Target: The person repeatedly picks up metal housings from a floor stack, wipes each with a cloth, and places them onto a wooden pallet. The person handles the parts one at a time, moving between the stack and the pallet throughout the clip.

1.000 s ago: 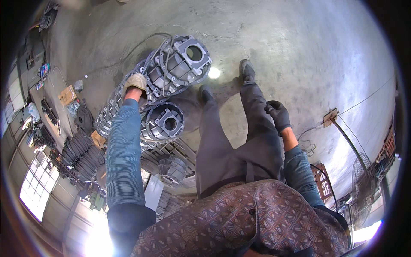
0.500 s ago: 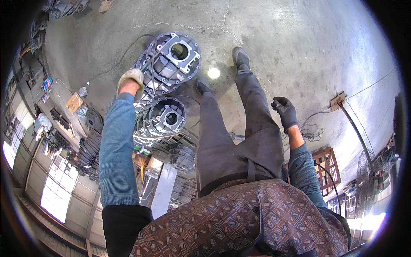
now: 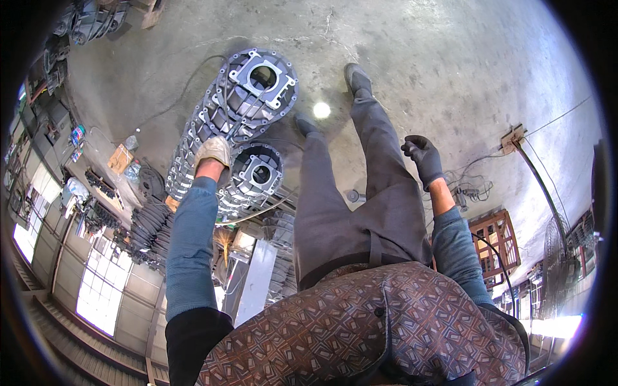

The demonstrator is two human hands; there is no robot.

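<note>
My left hand (image 3: 214,153), in a pale work glove, is closed round a slim tool with a thin rod (image 3: 250,110); its exact kind is too small to make out. The rod reaches over a tall stack of grey cast-metal housings (image 3: 283,103), whose top piece has a round opening and a bolt-holed flange. A dark hose (image 3: 224,77) loops across that stack toward the hand. Just beside the hand stands a shorter stack of similar housings (image 3: 273,168). On the other side, my right hand (image 3: 425,159), in a dark glove, hangs in the air with curled fingers and nothing visible in them.
A thin line trails over the concrete floor (image 3: 399,38). To the right are a brown crate (image 3: 505,241), a wire-caged fan (image 3: 550,270) and tangled cables (image 3: 473,193). Several dark parts (image 3: 151,225) are piled at the left, near a cardboard box (image 3: 120,158).
My left hand has come back toward me and slightly right, from the tall stack's side to beside the shorter stack. My right hand has shifted slightly, its fingers still curled.
</note>
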